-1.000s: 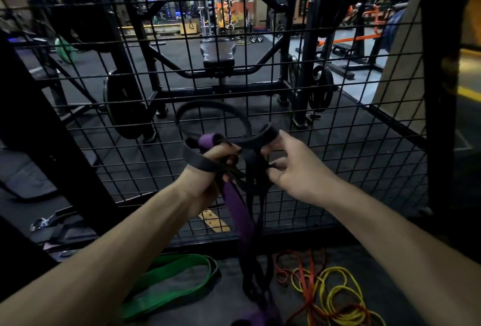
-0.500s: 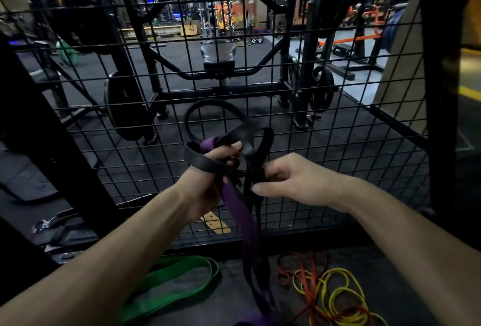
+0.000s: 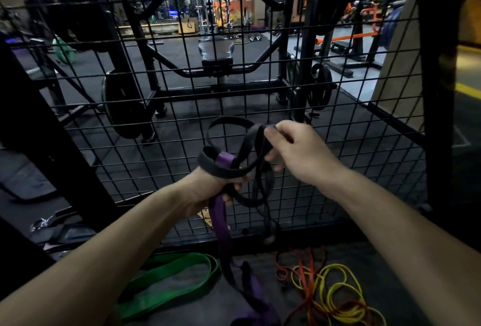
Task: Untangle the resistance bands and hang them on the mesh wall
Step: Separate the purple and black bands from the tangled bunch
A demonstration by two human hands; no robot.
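A black resistance band (image 3: 223,169) and a purple band (image 3: 221,224) are tangled together in front of the black mesh wall (image 3: 364,159). My left hand (image 3: 208,190) is closed around both, with a black loop lying over its knuckles. My right hand (image 3: 299,153) pinches a higher part of the black band between thumb and fingers, holding it up. The purple band hangs down to the floor and ends in a heap. Below my hands the black loops dangle against the mesh.
A green band (image 3: 166,281) lies on the floor at lower left. Tangled orange and yellow bands (image 3: 325,289) lie at lower right. Behind the mesh stand a weight rack with plates (image 3: 125,107) and a bench (image 3: 216,52). A thick black post (image 3: 437,91) frames the mesh on the right.
My right hand has moved up and right, pulling a stretch of the black band higher. The big black loop above my left hand has shrunk. My left hand keeps its grip.
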